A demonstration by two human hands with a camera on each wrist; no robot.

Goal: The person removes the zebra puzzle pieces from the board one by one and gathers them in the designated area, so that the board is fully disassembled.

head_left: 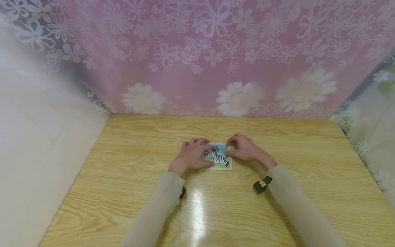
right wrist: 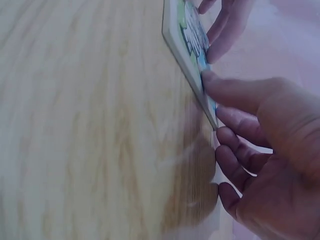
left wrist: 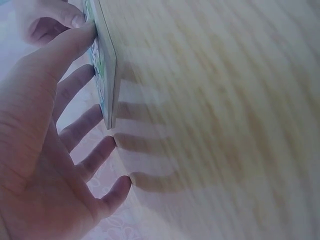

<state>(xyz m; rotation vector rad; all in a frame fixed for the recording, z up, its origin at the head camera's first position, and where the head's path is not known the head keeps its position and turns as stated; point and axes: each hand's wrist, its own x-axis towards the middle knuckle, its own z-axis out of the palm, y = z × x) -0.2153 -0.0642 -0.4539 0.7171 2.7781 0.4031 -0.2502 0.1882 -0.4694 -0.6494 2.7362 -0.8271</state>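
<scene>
A small zebra picture puzzle (head_left: 223,165) in a pale frame lies flat on the wooden table, the zebra on green and blue ground. My left hand (head_left: 193,154) reaches over its left side, fingers spread; in the left wrist view the thumb (left wrist: 82,37) and two fingertips touch the picture, while the other fingertips come down on the table. On the right side, my right hand (head_left: 245,148) rests its thumb (right wrist: 220,87) on the picture near the edge, with the index finger at the far corner. Its remaining fingers bend loosely against the table. The hands cover the puzzle's left edge and part of its right.
The wood-grain table (head_left: 129,206) extends around the puzzle on every side. Behind it hangs a pink flowered curtain (head_left: 197,68), and a white sheet (head_left: 46,137) borders the left. Dark wrist straps (head_left: 262,185) sit at the sleeve cuffs.
</scene>
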